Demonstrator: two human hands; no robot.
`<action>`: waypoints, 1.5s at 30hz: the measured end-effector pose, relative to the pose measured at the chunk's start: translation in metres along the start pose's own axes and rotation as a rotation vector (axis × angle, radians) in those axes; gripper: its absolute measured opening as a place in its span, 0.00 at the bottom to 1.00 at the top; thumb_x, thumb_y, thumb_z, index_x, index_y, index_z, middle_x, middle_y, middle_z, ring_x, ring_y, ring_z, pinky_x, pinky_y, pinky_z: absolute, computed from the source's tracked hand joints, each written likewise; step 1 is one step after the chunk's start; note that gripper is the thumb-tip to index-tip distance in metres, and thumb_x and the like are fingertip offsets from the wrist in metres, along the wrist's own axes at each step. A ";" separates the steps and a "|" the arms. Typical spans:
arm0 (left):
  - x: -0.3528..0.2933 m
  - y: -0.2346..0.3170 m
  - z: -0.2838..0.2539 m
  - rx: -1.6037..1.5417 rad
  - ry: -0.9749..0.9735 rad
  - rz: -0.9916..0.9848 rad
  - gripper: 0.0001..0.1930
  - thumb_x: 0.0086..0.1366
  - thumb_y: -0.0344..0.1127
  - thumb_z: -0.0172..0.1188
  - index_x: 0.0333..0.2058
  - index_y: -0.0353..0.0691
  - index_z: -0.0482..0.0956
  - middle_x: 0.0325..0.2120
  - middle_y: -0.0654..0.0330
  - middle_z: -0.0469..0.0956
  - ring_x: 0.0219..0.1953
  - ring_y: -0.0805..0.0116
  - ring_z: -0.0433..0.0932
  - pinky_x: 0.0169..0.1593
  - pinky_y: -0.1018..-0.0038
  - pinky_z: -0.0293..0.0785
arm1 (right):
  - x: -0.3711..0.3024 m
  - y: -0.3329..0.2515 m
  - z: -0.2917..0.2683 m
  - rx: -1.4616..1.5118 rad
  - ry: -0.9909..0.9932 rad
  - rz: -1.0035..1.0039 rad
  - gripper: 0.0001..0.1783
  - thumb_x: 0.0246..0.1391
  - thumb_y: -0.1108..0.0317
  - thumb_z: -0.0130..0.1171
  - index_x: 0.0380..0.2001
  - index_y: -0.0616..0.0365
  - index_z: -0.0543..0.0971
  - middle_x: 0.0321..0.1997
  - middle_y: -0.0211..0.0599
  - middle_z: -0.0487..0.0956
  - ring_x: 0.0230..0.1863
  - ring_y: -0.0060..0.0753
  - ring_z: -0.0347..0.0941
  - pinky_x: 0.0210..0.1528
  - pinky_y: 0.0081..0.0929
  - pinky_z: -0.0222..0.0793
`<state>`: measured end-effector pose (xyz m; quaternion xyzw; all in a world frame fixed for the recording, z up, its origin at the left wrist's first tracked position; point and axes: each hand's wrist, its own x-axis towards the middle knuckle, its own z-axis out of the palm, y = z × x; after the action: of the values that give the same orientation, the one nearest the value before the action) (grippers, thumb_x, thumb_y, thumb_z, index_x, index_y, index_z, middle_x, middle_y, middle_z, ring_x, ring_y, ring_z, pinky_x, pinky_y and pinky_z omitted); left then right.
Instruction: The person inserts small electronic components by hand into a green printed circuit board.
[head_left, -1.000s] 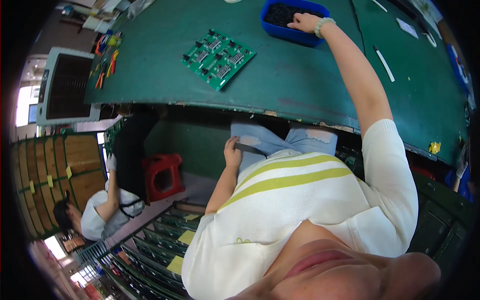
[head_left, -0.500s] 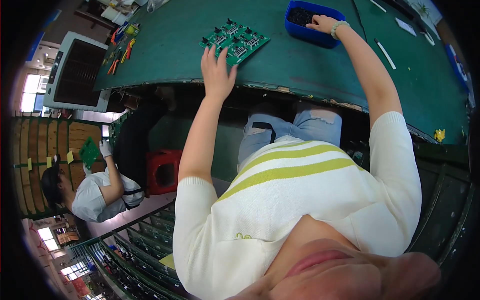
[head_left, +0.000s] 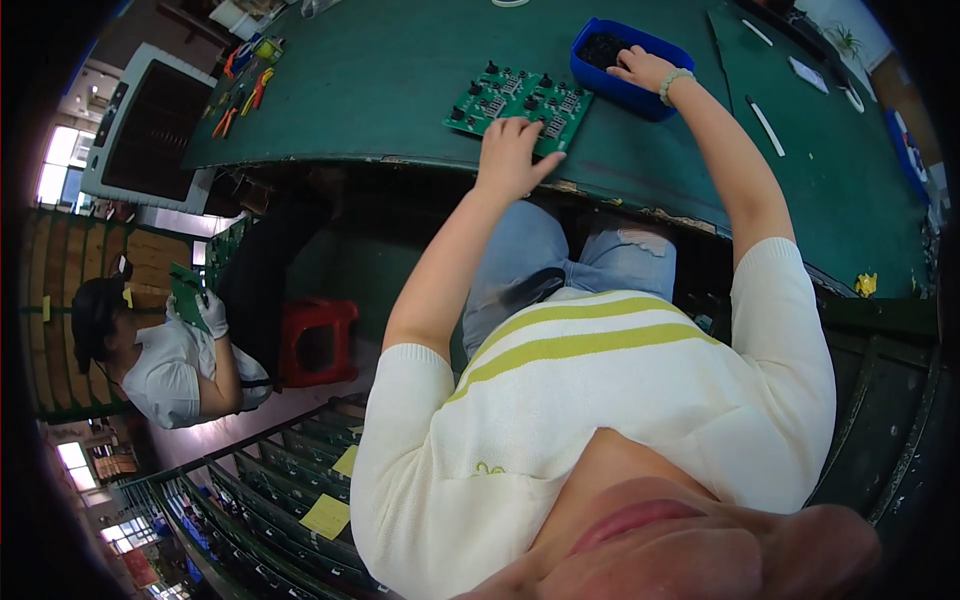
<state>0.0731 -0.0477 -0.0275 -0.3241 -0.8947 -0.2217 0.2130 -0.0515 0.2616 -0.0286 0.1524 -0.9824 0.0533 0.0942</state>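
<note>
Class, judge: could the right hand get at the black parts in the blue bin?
Probably yes: the right hand reaches into the blue bin, close to the black parts, and no lid covers them.

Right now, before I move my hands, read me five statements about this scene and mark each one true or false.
1. Your left hand is on the green circuit board. True.
2. Your right hand is in the blue plastic bin. True.
3. The bin sits left of the circuit board. False: it sits to the board's right.
4. You wear the beaded bracelet on the left. False: the bracelet is on the right.
5. The plastic stool is yellow. False: the stool is red.
</note>
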 end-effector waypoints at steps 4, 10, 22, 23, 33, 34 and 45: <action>-0.001 0.024 0.002 -0.022 -0.034 0.027 0.26 0.49 0.47 0.64 0.44 0.37 0.74 0.41 0.55 0.70 0.46 0.55 0.65 0.51 0.63 0.63 | 0.007 -0.002 0.000 0.021 -0.197 -0.051 0.23 0.57 0.47 0.42 0.35 0.58 0.71 0.34 0.48 0.74 0.37 0.51 0.71 0.41 0.41 0.67; 0.002 0.036 0.006 -0.056 -0.013 0.043 0.27 0.45 0.47 0.65 0.42 0.36 0.74 0.39 0.56 0.69 0.44 0.55 0.64 0.49 0.63 0.61 | 0.000 -0.010 -0.012 0.038 -0.186 -0.041 0.22 0.57 0.49 0.44 0.30 0.59 0.75 0.28 0.46 0.77 0.34 0.49 0.74 0.38 0.41 0.69; 0.024 0.066 0.032 -0.427 -0.076 0.217 0.18 0.44 0.31 0.65 0.37 0.39 0.75 0.37 0.61 0.73 0.40 0.61 0.68 0.43 0.67 0.62 | 0.037 0.033 -0.015 0.486 0.045 -0.057 0.18 0.54 0.55 0.52 0.27 0.61 0.75 0.21 0.39 0.74 0.22 0.37 0.70 0.26 0.31 0.66; 0.027 0.069 0.036 -0.433 -0.081 0.226 0.18 0.44 0.31 0.65 0.37 0.39 0.75 0.37 0.61 0.73 0.40 0.61 0.68 0.43 0.67 0.62 | 0.038 0.037 -0.017 0.484 0.050 -0.046 0.18 0.54 0.55 0.52 0.27 0.61 0.75 0.21 0.39 0.74 0.22 0.37 0.70 0.26 0.31 0.66; 0.041 0.090 0.047 -0.580 -0.119 0.201 0.16 0.46 0.28 0.64 0.37 0.39 0.75 0.40 0.57 0.72 0.42 0.57 0.68 0.46 0.66 0.62 | 0.048 0.016 -0.051 2.314 -0.130 1.094 0.15 0.61 0.58 0.42 0.26 0.56 0.65 0.22 0.32 0.63 0.16 0.18 0.54 0.09 0.10 0.45; 0.045 0.088 0.042 -0.619 -0.076 0.178 0.16 0.47 0.28 0.63 0.37 0.38 0.74 0.41 0.55 0.70 0.43 0.56 0.68 0.47 0.65 0.62 | 0.044 0.016 -0.052 2.361 -0.132 1.071 0.16 0.61 0.56 0.42 0.26 0.55 0.65 0.19 0.29 0.61 0.14 0.17 0.52 0.08 0.11 0.44; 0.107 0.044 0.042 -2.206 0.079 -1.189 0.14 0.67 0.39 0.37 0.37 0.36 0.68 0.40 0.57 0.72 0.46 0.65 0.68 0.52 0.70 0.64 | -0.014 -0.146 -0.053 2.185 0.537 0.695 0.18 0.60 0.55 0.43 0.21 0.55 0.64 0.15 0.26 0.60 0.18 0.22 0.58 0.23 0.21 0.60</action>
<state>0.0175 0.0571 0.0060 0.1308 -0.2331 -0.9228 -0.2777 0.0154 0.1341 0.0314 -0.1400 -0.3525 0.9201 0.0977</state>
